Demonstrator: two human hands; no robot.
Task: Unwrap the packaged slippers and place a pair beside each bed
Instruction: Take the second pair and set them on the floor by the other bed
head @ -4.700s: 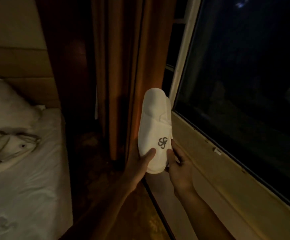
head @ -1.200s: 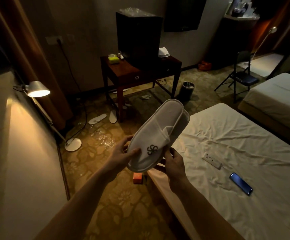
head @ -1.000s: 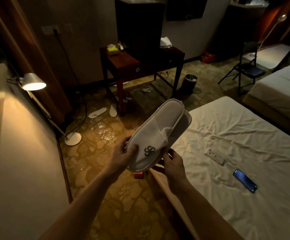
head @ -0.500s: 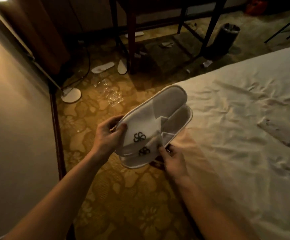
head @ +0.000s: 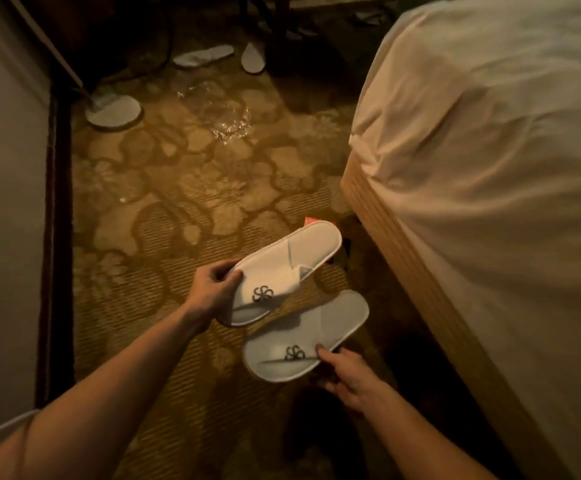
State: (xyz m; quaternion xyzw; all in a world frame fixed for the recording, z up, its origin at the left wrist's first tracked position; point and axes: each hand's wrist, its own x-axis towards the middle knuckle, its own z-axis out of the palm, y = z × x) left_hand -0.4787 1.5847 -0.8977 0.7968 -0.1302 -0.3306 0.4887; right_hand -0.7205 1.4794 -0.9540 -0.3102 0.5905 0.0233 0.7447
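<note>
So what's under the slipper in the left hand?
Below the upper slipper, held by the left hand, is patterned carpet. A small orange object peeks past its far edge, mostly hidden.

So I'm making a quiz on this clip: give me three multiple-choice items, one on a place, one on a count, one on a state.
1. The bed lies where?
A. to the person's right
B. to the left
C. behind

2. How many slippers are held?
A. one
B. two
C. four

3. The held slippers are:
A. stacked
B. on the carpet
C. apart, one per hand

Answers:
1 A: its sheet fills the right side.
2 B: the left hand grips the upper slipper, the right hand grips the lower slipper.
3 C: carpet shows between them.
</note>
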